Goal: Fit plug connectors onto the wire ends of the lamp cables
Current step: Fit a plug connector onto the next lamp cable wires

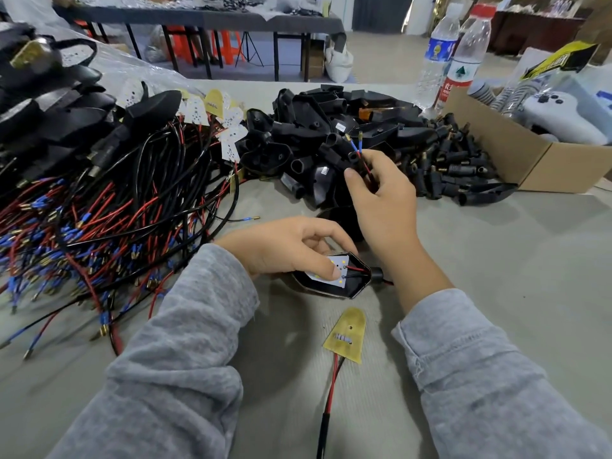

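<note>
1. A grey tabletop (496,260) fills the foreground; even, soft light falls across it.
2. Beyond it lies a pale floor (374,58); a long dark-covered table (198,18) on black legs stands there.
3. Orange stools (228,44) sit beneath that table; a black tripod (248,49) stands beside them.

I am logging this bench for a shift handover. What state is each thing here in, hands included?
Left hand: presses the LED board down with curled fingers.
LED board: seated in the open lamp housing.
Right hand: pinches the wire ends, raised above the table.
Yellow board: flat on the table, untouched.
Water bottles: upright, capped.
Cardboard box: open.
</note>
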Tool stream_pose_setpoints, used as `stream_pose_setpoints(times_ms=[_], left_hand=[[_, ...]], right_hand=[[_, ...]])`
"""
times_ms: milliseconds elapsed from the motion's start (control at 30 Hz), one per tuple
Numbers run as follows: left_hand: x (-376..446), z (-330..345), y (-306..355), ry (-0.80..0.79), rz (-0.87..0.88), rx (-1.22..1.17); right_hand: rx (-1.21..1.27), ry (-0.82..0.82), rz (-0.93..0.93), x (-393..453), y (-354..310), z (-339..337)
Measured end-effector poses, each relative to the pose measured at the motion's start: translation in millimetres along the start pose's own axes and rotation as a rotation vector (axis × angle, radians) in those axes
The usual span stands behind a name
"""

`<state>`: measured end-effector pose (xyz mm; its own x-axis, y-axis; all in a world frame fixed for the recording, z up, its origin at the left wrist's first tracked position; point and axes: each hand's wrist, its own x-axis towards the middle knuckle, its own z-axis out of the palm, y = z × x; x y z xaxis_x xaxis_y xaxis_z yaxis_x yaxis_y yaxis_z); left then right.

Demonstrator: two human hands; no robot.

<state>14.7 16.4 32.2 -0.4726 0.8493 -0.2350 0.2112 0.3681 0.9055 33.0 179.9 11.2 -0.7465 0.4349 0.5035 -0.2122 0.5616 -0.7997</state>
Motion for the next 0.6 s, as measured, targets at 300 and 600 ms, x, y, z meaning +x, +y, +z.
stream_pose_setpoints(times_ms=[300, 600], left_hand=[[-2, -10, -3, -0.046, -0.158, 0.191], [12, -6, -6, 0.775, 0.152, -0.336]], right_hand=[[0.207, -0.07, 0.057, 3, -10, -7], [0.305, -0.222, 0.071, 1, -23, -1]])
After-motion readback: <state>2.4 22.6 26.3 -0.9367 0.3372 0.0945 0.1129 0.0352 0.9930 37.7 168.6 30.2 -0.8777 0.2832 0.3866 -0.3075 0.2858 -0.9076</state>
